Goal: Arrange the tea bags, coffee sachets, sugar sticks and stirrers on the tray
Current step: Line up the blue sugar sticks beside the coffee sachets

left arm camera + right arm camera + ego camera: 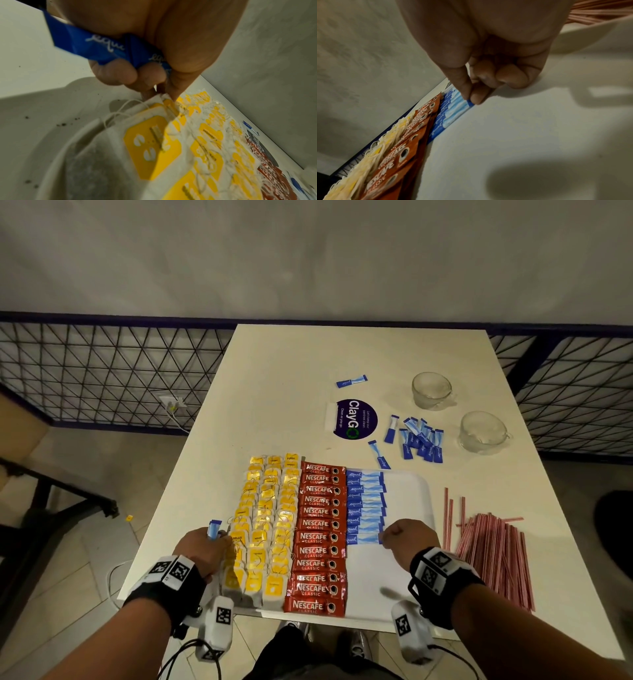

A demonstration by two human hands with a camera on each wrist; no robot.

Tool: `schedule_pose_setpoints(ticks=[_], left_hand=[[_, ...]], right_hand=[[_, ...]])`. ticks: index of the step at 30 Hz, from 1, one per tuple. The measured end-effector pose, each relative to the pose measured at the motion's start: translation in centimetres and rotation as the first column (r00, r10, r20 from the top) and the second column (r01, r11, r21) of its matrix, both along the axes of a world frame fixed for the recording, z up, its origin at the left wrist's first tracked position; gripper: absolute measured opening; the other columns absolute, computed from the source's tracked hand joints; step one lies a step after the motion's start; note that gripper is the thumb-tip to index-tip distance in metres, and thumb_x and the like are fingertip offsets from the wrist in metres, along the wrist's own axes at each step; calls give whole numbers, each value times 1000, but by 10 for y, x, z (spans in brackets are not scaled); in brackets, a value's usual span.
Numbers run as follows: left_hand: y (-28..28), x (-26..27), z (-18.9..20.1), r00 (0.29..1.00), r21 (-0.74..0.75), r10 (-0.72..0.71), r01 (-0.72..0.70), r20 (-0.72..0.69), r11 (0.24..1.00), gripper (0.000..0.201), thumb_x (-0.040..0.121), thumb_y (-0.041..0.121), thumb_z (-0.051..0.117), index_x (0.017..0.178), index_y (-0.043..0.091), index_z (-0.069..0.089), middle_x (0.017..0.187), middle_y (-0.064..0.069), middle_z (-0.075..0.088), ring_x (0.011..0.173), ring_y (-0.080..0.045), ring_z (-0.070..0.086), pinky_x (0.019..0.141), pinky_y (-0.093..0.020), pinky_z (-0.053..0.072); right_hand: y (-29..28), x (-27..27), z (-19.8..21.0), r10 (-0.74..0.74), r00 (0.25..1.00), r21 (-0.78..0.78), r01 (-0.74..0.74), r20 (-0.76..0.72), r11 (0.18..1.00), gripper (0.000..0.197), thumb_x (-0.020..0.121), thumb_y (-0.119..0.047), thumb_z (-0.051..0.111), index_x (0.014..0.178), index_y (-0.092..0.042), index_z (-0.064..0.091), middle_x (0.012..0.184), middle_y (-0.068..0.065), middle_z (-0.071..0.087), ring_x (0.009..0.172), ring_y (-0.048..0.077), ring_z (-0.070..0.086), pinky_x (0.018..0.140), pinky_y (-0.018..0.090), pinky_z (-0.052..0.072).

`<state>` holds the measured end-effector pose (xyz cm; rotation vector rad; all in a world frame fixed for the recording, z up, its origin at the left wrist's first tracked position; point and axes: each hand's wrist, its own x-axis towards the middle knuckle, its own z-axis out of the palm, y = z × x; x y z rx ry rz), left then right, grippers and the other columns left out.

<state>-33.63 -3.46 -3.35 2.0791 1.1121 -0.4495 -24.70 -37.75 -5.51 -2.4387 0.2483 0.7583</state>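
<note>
- The white tray (416, 501) lies at the near edge of the table (291, 378).
- Tea bags (265, 522) with yellow tags fill the tray's left part in three columns; red coffee sachets (320, 537) form one overlapping column just right of them.
- Blue sugar sticks (364, 506) lie in a column right of the sachets, reaching from the far edge to about the tray's middle; the tray right of and below them is bare.
- The right hand (406, 539) has its fingers curled, thumb and forefinger pinching the right end of the nearest stick (470, 102) in that column, which lies flat on the tray.
- The left hand (202, 553) rests at the tray's left edge, fingers curled round a small bunch of sticks (89, 46); their ends stand up above the fist. Its fingertips (174, 94) touch the top of a tea bag (154, 146).
- More sticks lie loose (419, 440) on the table beyond the tray, one (351, 381) farther off.
- Stirrers (493, 553) lie in a heap on the table right of the tray.
- Two glass cups (455, 412) and a round sticker (356, 419) are on the far side.
</note>
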Motion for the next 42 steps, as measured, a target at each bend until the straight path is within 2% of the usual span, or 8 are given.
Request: schedule_pose_setpoints(ticks=[2, 5, 8, 12, 20, 28, 34, 42], left_hand=[[0, -1, 0, 1000, 2, -5, 5, 4, 1000, 24, 94, 27, 58, 78, 9, 57, 63, -11, 55, 49, -23, 48, 45, -24, 42], [1, -2, 0, 1000, 2, -3, 3, 11, 1000, 25, 94, 27, 58, 78, 8, 57, 61, -11, 55, 48, -23, 48, 45, -24, 42], [2, -3, -2, 1000, 1, 7, -7, 16, 1000, 26, 93, 27, 58, 78, 6, 57, 60, -11, 55, 48, -24, 48, 46, -24, 42], [2, -3, -2, 1000, -5, 5, -5, 22, 1000, 24, 93, 26, 59, 79, 7, 58, 62, -12, 56, 48, -24, 48, 45, -24, 41], [4, -3, -4, 1000, 5, -14, 14, 5, 1000, 20, 93, 28, 58, 84, 9, 60, 71, -13, 60, 53, -25, 52, 46, -25, 44], [2, -1, -5, 1000, 17, 4, -5, 22, 1000, 18, 92, 26, 60, 88, 9, 61, 69, -12, 59, 51, -24, 50, 43, -24, 42], [4, -1, -8, 1000, 25, 0, -1, 10, 1000, 18, 93, 29, 59, 89, 12, 61, 72, -13, 60, 53, -25, 51, 44, -24, 43], [6, -1, -10, 1000, 28, -11, 11, 4, 1000, 18, 92, 30, 60, 89, 12, 61, 72, -13, 61, 52, -25, 52, 43, -25, 43]], right_hand=[[2, -1, 1, 37, 995, -28, -34, 91, 999, 14, 85, -35, 60, 74, -27, 57, 84, -9, 66, 83, 16, 63, 76, 27, 48], [6, 0, 4, 233, 945, -10, -237, 228, 971, 5, 89, -34, 60, 93, -34, 63, 102, -11, 63, 102, 14, 61, 94, 29, 45], [13, 3, 8, 456, 864, -75, -451, 216, 889, 31, 95, -34, 54, 125, -29, 61, 129, -4, 53, 120, 15, 51, 104, 27, 37], [23, 6, 12, 588, 787, -165, -565, 189, 809, 33, 97, -37, 49, 128, -30, 60, 131, -5, 53, 122, 15, 48, 103, 26, 35], [29, 6, 19, 619, 768, -245, -577, 163, 779, 31, 98, -36, 47, 123, -28, 63, 127, -4, 59, 117, 17, 53, 98, 28, 41], [26, 3, 16, 570, 796, -224, -529, 203, 818, 26, 95, -35, 51, 114, -27, 66, 119, -4, 60, 106, 15, 57, 88, 24, 43], [22, 11, 16, 505, 827, -230, -457, 245, 859, 43, 97, -35, 48, 139, -25, 47, 141, -3, 43, 125, 18, 46, 106, 28, 35], [22, 12, 13, 527, 833, -299, -467, 166, 832, 48, 98, -42, 44, 143, -24, 43, 147, -3, 37, 129, 20, 40, 110, 31, 33]])
